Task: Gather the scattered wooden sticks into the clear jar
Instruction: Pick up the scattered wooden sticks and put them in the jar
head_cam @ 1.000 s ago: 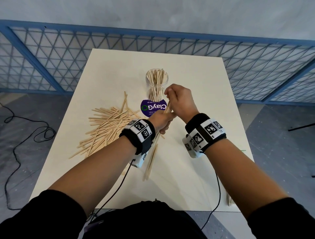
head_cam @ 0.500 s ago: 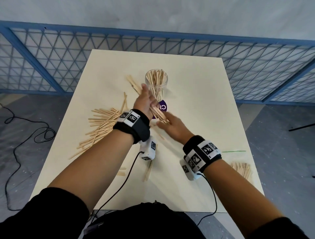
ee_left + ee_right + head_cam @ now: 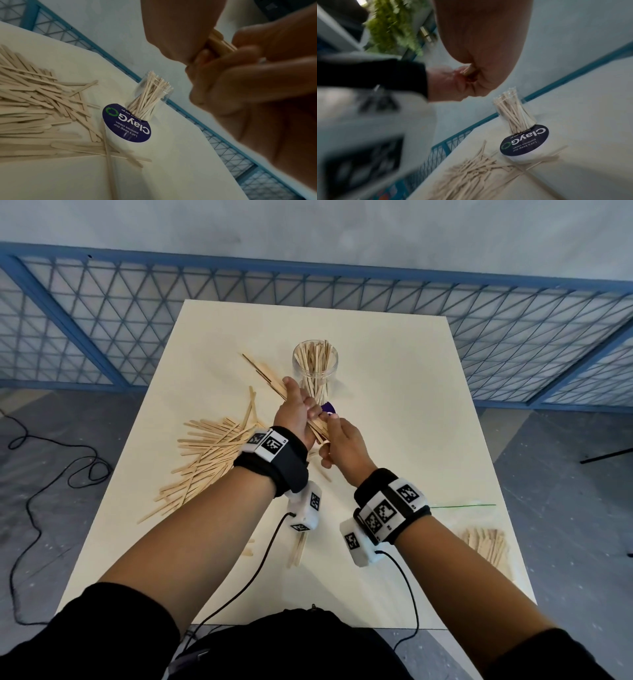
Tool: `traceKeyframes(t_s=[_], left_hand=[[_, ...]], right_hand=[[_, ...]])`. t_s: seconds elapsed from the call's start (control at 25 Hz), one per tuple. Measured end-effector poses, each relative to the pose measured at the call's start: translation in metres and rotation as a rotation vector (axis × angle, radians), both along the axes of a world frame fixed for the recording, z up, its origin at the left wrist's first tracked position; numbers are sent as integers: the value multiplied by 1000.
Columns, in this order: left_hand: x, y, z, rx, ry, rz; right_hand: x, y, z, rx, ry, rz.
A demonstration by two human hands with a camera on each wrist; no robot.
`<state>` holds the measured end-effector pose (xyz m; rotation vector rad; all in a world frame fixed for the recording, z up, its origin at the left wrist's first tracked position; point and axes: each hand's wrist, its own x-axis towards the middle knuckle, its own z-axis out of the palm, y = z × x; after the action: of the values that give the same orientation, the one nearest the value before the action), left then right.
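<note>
My left hand (image 3: 295, 407) grips a bundle of wooden sticks (image 3: 265, 373) that slants from upper left to lower right, just left of the clear jar (image 3: 315, 368). My right hand (image 3: 337, 440) curls round the bundle's lower end. The jar stands upright, holding several sticks, behind a purple round lid (image 3: 329, 407). A large pile of loose sticks (image 3: 205, 453) lies on the table's left side. In the left wrist view the bundle (image 3: 221, 42) shows between both hands above the jar (image 3: 150, 97). In the right wrist view the bundle end (image 3: 470, 70) sits in my fingers.
The cream table (image 3: 394, 419) carries a few sticks (image 3: 298, 546) near the front under my left wrist and a small stack (image 3: 486, 546) at its right edge. A blue mesh fence (image 3: 102, 337) runs behind the table. Cables hang from both wrists.
The bundle went from upright in front of the jar to slanted at its left. My left hand moved up along it; my right hand dropped to the lower end and closed on it.
</note>
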<state>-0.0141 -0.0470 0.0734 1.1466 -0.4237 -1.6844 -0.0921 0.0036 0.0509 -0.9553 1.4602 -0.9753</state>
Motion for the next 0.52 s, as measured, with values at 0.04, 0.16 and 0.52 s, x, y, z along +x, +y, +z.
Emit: traceKeyframes(t_s=[0.04,0.16,0.52], left_hand=[[-1,2,1,-16,-57,-23],[1,7,0,-112,-100,-98],[8,1,-13,-291,-66,-338]], right_hand=[[-4,0,4,34,-13,39],[-17,-4,10,118,-86,155],[-25,-11,10,136,-115,319]])
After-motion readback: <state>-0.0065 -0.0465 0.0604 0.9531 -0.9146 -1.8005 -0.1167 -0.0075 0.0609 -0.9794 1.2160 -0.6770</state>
